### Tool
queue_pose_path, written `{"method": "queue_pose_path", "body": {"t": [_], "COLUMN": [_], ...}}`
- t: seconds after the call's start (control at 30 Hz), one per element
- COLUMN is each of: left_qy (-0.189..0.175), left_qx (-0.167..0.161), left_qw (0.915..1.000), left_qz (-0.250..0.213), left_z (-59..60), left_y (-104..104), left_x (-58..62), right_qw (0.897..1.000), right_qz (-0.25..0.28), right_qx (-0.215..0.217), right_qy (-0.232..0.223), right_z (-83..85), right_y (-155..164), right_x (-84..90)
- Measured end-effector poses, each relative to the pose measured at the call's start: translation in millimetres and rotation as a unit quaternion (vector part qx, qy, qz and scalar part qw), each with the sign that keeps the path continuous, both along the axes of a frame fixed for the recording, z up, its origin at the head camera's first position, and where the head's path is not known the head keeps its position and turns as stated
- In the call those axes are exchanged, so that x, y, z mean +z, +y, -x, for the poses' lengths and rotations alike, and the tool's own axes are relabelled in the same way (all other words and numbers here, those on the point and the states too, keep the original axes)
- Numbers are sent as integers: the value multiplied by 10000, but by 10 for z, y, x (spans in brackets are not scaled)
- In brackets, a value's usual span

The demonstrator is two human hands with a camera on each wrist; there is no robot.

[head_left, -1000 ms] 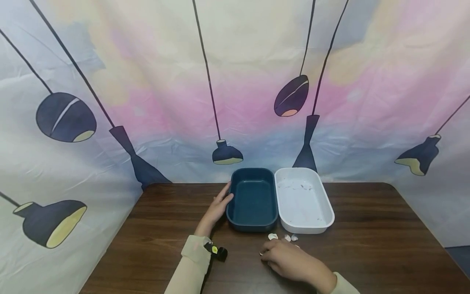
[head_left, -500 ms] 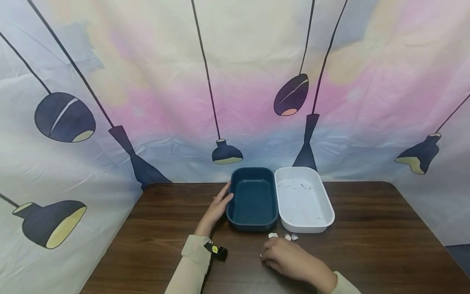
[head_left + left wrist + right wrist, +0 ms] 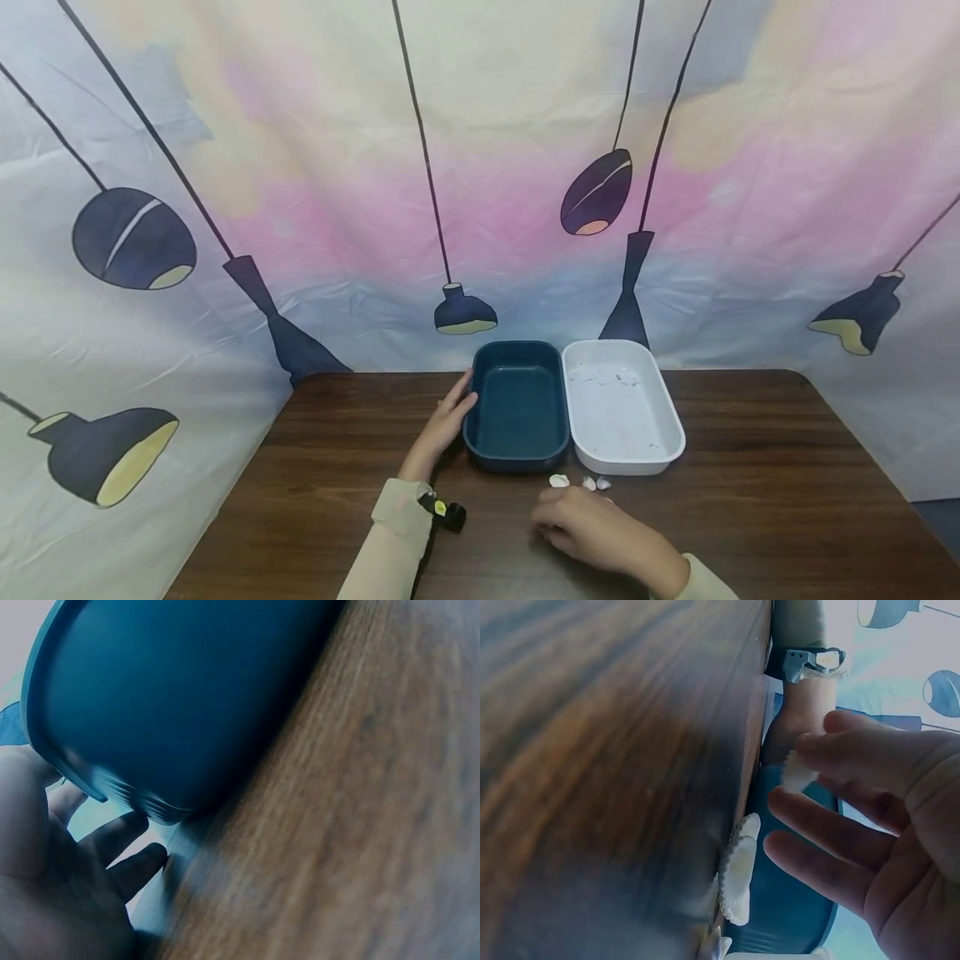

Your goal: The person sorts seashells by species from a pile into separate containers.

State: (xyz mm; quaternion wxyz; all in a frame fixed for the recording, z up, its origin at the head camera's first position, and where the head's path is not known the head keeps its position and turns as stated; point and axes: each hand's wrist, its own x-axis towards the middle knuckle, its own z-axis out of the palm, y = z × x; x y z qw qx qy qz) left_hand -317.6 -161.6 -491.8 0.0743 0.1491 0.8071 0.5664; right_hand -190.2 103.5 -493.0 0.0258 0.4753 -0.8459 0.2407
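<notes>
Pinches a small pale shell point(image 3: 800, 777) between thumb and fingertip of the right hand point(image 3: 592, 527), apparently off the table point(image 3: 765, 483). Holds it by a narrow grip, likely because of its small, thin build. Leaves the remaining fingers loosely bent and apart. Cannot be made out in the head view, hidden by the hand.

Has a white shell point(image 3: 558, 481) at 11 o'clock from that hand, and a pair of smaller shells point(image 3: 588, 483) at 12, lying close together on the wood. Perhaps includes one more, glimpsed as a pale sliver by the knuckles; too covered to tell. Sits just short of the trays in a loose row, well within fingertip reach.

Stands the dark blue tray point(image 3: 517, 417) at 11 o'clock from the right hand, the white tray point(image 3: 628, 417) between 12 and 1, side by side, openings up. Shows small dark marks point(image 3: 625, 380) inside the latter, too faint to identify.

Rests the left hand point(image 3: 441, 429) at the blue tray's 9 o'clock side, fingers spread and fairly straight against the outer wall, seemingly to steady rather than lift. Wears a black wrist camera point(image 3: 453, 517) there, at 7 o'clock from that tray. Ends at 12 o'clock in a lamp-patterned cloth point(image 3: 517, 208).
</notes>
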Motion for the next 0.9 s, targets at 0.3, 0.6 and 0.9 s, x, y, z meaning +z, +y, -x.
{"method": "queue_pose_path", "body": {"t": [0.3, 0.6, 0.9], "left_qy": [60, 42, 109], "left_qx": [-4, -18, -8], "left_qw": [10000, 10000, 9999], "left_qz": [-34, -20, 55], "left_z": [12, 1, 13], "left_y": [14, -11, -19], "left_x": [-12, -4, -2], "right_qw": [9995, 9994, 9994], "right_qz": [182, -175, -293], "right_qx": [133, 228, 84], "right_qy": [-213, -189, -157], "right_z": [0, 98, 307], "right_y": [13, 7, 9], "right_x": [79, 271, 545]}}
